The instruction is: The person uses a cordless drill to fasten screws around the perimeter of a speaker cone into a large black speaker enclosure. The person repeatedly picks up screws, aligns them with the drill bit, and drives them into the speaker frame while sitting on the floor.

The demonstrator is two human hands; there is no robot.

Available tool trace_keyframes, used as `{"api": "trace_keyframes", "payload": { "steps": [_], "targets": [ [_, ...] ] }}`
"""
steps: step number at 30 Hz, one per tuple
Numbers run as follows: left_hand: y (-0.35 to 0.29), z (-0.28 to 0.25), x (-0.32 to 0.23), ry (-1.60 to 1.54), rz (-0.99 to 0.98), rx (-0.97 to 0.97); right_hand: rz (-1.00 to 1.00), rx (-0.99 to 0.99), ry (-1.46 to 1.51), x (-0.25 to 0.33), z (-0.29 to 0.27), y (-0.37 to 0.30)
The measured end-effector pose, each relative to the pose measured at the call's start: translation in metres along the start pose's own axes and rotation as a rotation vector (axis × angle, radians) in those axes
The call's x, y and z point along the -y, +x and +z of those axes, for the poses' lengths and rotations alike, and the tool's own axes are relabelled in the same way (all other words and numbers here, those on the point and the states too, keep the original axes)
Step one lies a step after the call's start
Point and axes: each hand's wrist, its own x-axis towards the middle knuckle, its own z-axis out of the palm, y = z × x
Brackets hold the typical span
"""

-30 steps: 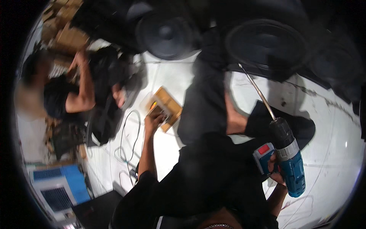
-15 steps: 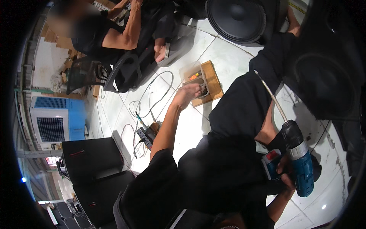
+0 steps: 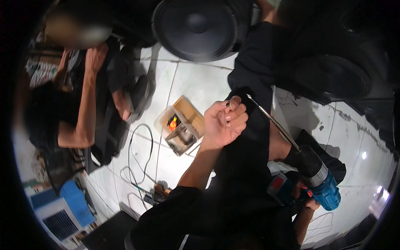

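Observation:
My left hand (image 3: 226, 123) is raised in front of my dark trouser leg, palm up and fingers curled. A small black screw (image 3: 227, 105) is pinched at its thumb and fingertips; only a dark bit of it shows. My right hand (image 3: 311, 203) grips a blue and black cordless drill (image 3: 327, 188) at the lower right. From its chuck a long, thin driver bit (image 3: 273, 121) points up and left, its tip to the right of my left hand. Left of that hand, a clear divided plastic box (image 3: 159, 120) holds an orange-yellow item and small dark pieces.
The box rests on a wooden board (image 3: 190, 111). A large black round speaker (image 3: 196, 23) stands beyond, with a dark speaker cabinet (image 3: 333, 79) to the right. Another person (image 3: 85, 112) sits at left. A cable (image 3: 130, 154) loops across the tiles near a blue-white cooler (image 3: 77, 204).
My left hand has come out of the plastic box and over to the right, now pinching a small screw. The view has turned; the drill stays in my right hand.

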Motion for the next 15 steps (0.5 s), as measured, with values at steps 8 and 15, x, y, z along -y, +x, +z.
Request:
{"api": "trace_keyframes", "payload": {
  "steps": [8, 15],
  "targets": [
    [0.047, 0.005, 0.025, 0.197, -0.175, -0.173, 1.321, 0.029, 2.555, -0.016, -0.052, 0.031],
    [0.087, 0.032, 0.081, 0.662, -0.105, -0.26, 1.785, -0.412, 2.879, -0.01, -0.05, -0.012]
  ]
}}
